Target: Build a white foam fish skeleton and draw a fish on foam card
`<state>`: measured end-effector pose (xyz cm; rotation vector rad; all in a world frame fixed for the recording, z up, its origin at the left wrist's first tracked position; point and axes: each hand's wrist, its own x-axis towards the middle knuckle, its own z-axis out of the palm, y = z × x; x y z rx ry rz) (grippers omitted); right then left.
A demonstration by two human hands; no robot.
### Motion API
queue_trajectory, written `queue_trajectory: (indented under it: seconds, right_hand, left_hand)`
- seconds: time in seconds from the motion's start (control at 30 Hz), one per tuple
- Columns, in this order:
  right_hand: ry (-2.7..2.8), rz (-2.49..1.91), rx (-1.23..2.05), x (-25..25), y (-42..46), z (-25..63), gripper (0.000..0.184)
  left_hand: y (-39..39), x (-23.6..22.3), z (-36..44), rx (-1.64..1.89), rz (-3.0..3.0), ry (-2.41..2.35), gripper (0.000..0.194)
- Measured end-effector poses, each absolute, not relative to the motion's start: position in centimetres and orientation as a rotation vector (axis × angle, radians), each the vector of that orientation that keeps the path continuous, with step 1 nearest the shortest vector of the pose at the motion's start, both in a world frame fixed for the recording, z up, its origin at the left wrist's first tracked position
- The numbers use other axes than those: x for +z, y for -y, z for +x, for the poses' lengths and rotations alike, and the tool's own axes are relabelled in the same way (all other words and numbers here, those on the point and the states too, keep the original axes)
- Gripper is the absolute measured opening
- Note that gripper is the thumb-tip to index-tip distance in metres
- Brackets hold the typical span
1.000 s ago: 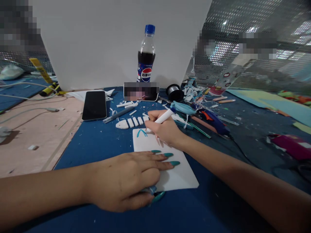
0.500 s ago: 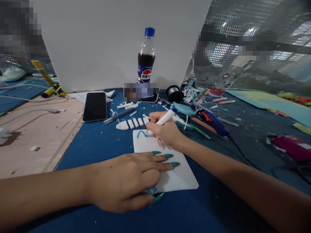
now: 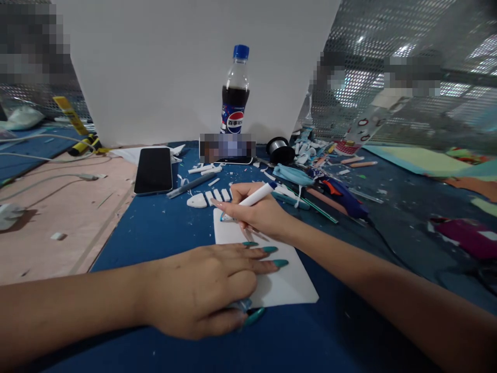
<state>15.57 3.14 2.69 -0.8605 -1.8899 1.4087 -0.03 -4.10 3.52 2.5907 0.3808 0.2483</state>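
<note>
Two hands meet over a smooth white sheet of paper, thin, flat and straight-edged, with its near right corner nipped off; it lies on the matte blue surface, which is speckled with pale scraps. The right hand is closed around a white marker, a slim, glossy cylinder with a dark blue rear end, pinched between thumb and fingers; the left hand lies palm down across the paper, its outer fingers stretched over it and its index finger bent, with a small bluish, see-through thing showing by the thumb; whether the hand grips that thing I cannot tell, as most of it is hidden.

The marker is tilted over the far left part of the paper; its long axis slants from a low tip on the left, where a touch of blue shows, to the raised rear end on the right; the paper's own long axis runs away from the person, the far end leaning left.

Just beyond the paper, flat white pieces form a row like a fish skeleton, rounded head to the left; to the right lies a glue gun of blue plastic with an orange trigger; a clear, ribbed-capped bottle of dark drink stands upright behind.
</note>
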Motion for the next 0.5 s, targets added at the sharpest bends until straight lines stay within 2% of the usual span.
queue_trajectory:
  seconds: [0.5]
  right_hand:
    - [1.933,-0.866,1.372,2.87,-3.18,15.57,0.042]
  left_hand:
    - [4.09,3.67,0.03,0.208,2.593,-0.391,0.013]
